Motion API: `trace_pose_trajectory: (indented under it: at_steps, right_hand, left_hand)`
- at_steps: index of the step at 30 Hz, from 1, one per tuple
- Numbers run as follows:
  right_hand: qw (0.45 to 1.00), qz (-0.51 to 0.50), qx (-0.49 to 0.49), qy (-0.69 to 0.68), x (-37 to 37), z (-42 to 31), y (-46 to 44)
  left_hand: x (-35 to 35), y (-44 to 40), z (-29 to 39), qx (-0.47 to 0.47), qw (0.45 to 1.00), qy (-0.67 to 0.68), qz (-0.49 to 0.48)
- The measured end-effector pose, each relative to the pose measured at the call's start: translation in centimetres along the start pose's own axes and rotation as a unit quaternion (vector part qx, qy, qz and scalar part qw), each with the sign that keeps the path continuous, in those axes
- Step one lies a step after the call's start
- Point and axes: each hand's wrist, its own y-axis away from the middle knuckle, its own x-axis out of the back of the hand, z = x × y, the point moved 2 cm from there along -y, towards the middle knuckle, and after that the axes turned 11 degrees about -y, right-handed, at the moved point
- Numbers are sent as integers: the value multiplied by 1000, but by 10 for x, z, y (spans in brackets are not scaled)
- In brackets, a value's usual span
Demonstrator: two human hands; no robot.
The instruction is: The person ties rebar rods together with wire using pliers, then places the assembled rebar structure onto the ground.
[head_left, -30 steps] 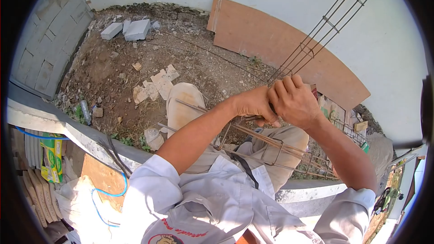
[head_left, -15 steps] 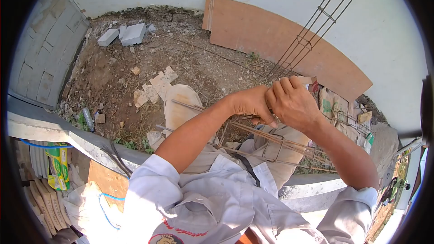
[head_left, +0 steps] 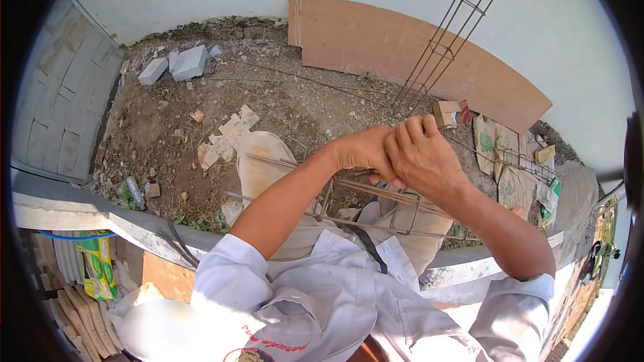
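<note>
My left hand (head_left: 370, 152) and my right hand (head_left: 424, 157) are pressed together in front of me, fingers curled in. Whatever lies inside the two closed hands is hidden. Just below them, a rebar cage (head_left: 379, 191) of thin rusty rods with square stirrups rests across my lap. My left forearm passes over part of it, and my knees in pale trousers (head_left: 261, 181) are under it.
Beyond my hands, a tall rebar cage (head_left: 439, 47) stands before a brown board (head_left: 376, 40) against the wall. A small cardboard box (head_left: 448, 112), paper sacks (head_left: 516, 188) and white blocks (head_left: 189, 64) lie on the dirt. A low concrete ledge (head_left: 154, 228) runs beside me.
My view has shifted slightly, and the joined hands sit a little lower and further left. The cardboard box beyond my right hand shows more fully. Both hands stay closed together.
</note>
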Motion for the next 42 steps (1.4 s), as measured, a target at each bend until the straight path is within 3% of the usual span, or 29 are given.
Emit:
trace_pose_trajectory:
  at_steps: [1,3,5,7,8,9,11,14,15,19,23,26,27,30,34,37,40,41,42]
  right_hand:
    - [997,-32,-26,-69,-3,5,4]
    - [974,-123,-103,-162,-19,12,16]
    - [900,-249,-194,-300,-30,24,25]
    - [857,-244,-228,-393,-50,36,46]
    - [830,-240,-250,-437,-62,39,58]
    - [741,-221,-328,-542,-74,39,72]
    - [510,-156,-466,-706,-94,32,107]
    - [299,-45,-526,-795,-93,9,151]
    - [261,-29,-502,-824,-94,5,169]
    - [228,91,-482,-841,-77,-31,218]
    - [174,170,-532,-811,-75,-68,272]
    - [125,294,-567,-759,-73,-96,302]
    - [73,335,-562,-753,-71,-101,309]
    - [15,380,-637,-671,-83,-117,350]
    - [53,347,-800,-486,-126,-145,416]
    - [39,254,-885,-387,-158,-176,465]
    - [246,181,-923,-235,-208,-233,506]
    - [213,159,-927,-264,-212,-245,512]
    - [221,150,-929,-254,-218,-259,513]
  left_hand:
    - [0,-4,-4,-17,997,-70,-7]
    - [4,7,5,-42,976,-168,131]
    - [13,27,23,-36,954,-194,228]
    - [31,49,34,-7,947,-147,286]
    - [37,61,33,13,929,-186,320]
    - [39,73,30,31,910,-223,349]
    - [36,93,13,84,898,-263,342]
    - [13,108,-10,87,895,-325,292]
    - [4,109,-10,96,896,-339,271]
    - [-38,95,-3,80,866,-452,197]
    - [-69,76,-8,56,859,-495,118]
    - [-77,66,-15,60,845,-522,95]
    - [-77,64,-18,74,844,-524,87]
    - [-75,61,-26,103,840,-528,65]
    - [-77,61,-31,109,836,-534,60]
    - [-85,66,-26,97,832,-541,72]
    - [-88,70,-27,95,825,-552,76]
    - [-89,71,-28,87,826,-551,77]
    - [-90,73,-30,80,827,-550,79]
